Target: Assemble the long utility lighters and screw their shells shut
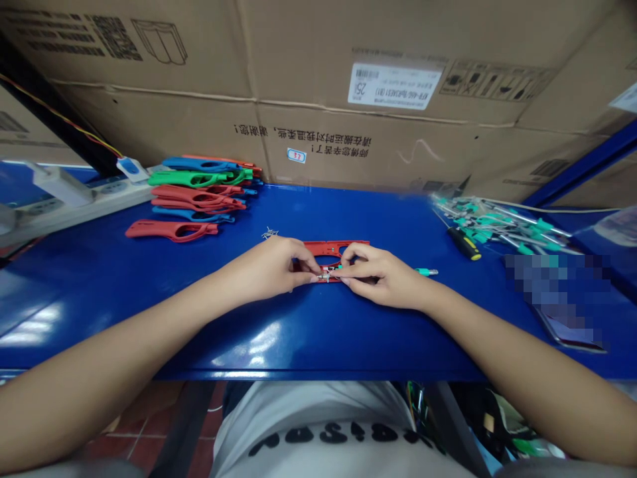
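Parts (326,273) inside red casing (336,280)

Screwdriver (464,243) beside metal rods (517,229)

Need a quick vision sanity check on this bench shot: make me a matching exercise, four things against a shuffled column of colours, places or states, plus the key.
Things:
1. Screwdriver
2. Power strip
3. Left hand
4. Pile of rods

Descriptions:
A. Fingertips at the red casing half
B. Teal and silver, at the far right
C. Black and yellow handle
D. White, beside the stacked casings

Right pairs: 1-C, 2-D, 3-A, 4-B
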{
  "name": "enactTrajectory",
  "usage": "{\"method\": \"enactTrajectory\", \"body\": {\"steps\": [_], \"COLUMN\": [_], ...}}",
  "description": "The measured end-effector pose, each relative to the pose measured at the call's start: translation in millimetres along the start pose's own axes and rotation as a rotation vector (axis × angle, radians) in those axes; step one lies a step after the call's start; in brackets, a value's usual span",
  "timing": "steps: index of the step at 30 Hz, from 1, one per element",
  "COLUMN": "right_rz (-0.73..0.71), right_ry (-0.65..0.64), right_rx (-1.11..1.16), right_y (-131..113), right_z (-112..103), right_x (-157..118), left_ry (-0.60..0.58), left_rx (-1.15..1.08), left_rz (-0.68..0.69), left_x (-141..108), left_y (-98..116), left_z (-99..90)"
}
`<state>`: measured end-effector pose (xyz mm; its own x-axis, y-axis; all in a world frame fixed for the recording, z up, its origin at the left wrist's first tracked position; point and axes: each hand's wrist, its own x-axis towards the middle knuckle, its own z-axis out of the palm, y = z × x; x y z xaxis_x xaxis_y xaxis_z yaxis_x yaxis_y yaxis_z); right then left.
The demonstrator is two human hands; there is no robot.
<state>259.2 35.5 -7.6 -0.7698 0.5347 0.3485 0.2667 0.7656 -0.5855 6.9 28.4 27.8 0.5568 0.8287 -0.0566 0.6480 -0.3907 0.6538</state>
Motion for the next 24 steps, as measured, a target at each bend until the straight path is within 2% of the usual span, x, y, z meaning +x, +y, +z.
{"method": "enactTrajectory", "body": {"steps": [4,9,17,24], "right_rz": [0.005,0.086,0.052,0.095], "right_ry": [0.004,0.016,0.029,0.061], "right_rx": [0.012,0.054,0.033,0.065], "right_y": [-1.0,-1.6,0.1,0.0], "right_z": [-1.8,-5.5,-5.9,-7.1], "right_x": [0.9,1.7,0.1,-0.2], "left_ry": [0.002,0.006,-0.001,0.074], "left_rx": [0.037,0.124,0.198,0.287], "left_rz": [0.018,0.088,0.121,0.169], "left_x": [-0.2,-1.6,-3.1,-6.1], "left_y": [0.9,2.1,2.7,9.9], "left_z": [-1.1,-2.0,-2.8,-3.9]}}
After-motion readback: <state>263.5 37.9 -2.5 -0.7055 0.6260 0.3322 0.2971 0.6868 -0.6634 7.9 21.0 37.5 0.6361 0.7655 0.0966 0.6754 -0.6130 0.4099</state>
